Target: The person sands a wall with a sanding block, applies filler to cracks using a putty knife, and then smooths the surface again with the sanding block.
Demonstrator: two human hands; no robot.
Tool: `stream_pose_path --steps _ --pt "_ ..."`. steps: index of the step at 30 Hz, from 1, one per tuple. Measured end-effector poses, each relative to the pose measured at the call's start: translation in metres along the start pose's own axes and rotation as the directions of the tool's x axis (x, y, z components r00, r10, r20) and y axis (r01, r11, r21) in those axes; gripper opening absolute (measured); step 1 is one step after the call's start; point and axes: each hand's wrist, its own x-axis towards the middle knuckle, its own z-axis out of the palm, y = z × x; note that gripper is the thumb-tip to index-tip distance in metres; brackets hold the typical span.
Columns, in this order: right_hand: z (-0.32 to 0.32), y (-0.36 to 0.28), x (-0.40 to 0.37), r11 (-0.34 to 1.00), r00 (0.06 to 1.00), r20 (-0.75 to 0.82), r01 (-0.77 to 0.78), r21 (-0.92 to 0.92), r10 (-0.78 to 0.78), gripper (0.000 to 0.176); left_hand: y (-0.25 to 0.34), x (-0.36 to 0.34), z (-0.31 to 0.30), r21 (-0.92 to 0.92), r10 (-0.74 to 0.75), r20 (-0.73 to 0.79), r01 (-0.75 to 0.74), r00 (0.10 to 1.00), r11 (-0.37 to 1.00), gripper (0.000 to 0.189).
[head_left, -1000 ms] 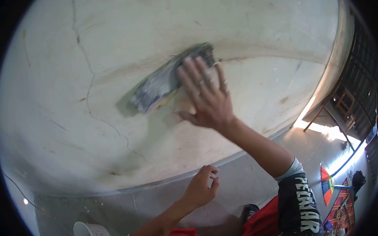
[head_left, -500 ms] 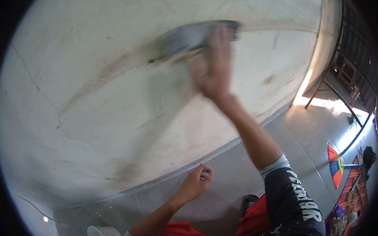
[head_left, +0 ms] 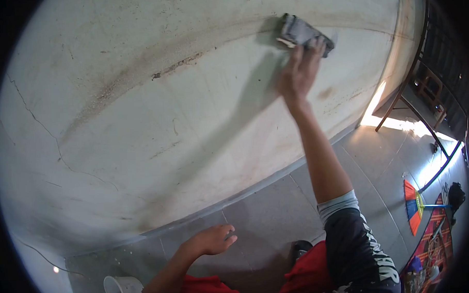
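Observation:
My right hand (head_left: 300, 74) reaches up to the pale wall (head_left: 202, 116), its fingers on a sanding block (head_left: 305, 34) that looks wrapped in dark grey abrasive sheet. The block lies tilted against the wall, on a brownish horizontal seam. Left of it, this seam shows a rough, worn patch (head_left: 177, 66) with a dark chipped spot. Low in front of me, my left hand (head_left: 214, 240) hangs above the floor, fingers loosely bent, thumb apart, with nothing visible in it.
A white bucket (head_left: 125, 290) stands on the grey tiled floor (head_left: 267, 207) at lower left. To the right lie a broom with coloured bristles (head_left: 413, 207) and a red patterned mat (head_left: 433, 245) with items on it. A metal frame (head_left: 416, 111) stands at far right.
My right hand has carried the sanding block rightward along the wall, and the block has turned, uncovering the chipped spot. My left hand has moved left and its fingers have loosened.

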Motion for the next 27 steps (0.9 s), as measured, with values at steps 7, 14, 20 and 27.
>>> stream_pose_path --steps 7,14,20,27 --pt "0.0 -0.1 -0.108 0.915 0.798 0.45 0.378 0.143 -0.4 0.079 0.02 0.009 0.002 0.076 0.083 0.022 -0.084 0.996 0.994 0.047" --pt "-0.004 0.004 -0.018 0.992 0.993 -0.007 -0.122 -0.023 0.122 0.069 0.017 -0.021 -0.003 0.141 0.039 -0.006 -0.037 0.999 0.989 0.055" --pt "0.003 -0.03 -0.103 0.978 0.968 0.141 0.209 -0.003 -0.206 0.085 0.013 -0.01 -0.003 0.182 -0.02 0.072 0.007 0.997 0.983 0.056" --pt "-0.001 -0.032 -0.121 0.938 0.914 0.213 0.341 0.054 -0.345 0.087 0.014 -0.017 -0.004 0.161 -0.012 0.048 0.004 0.999 0.987 0.058"
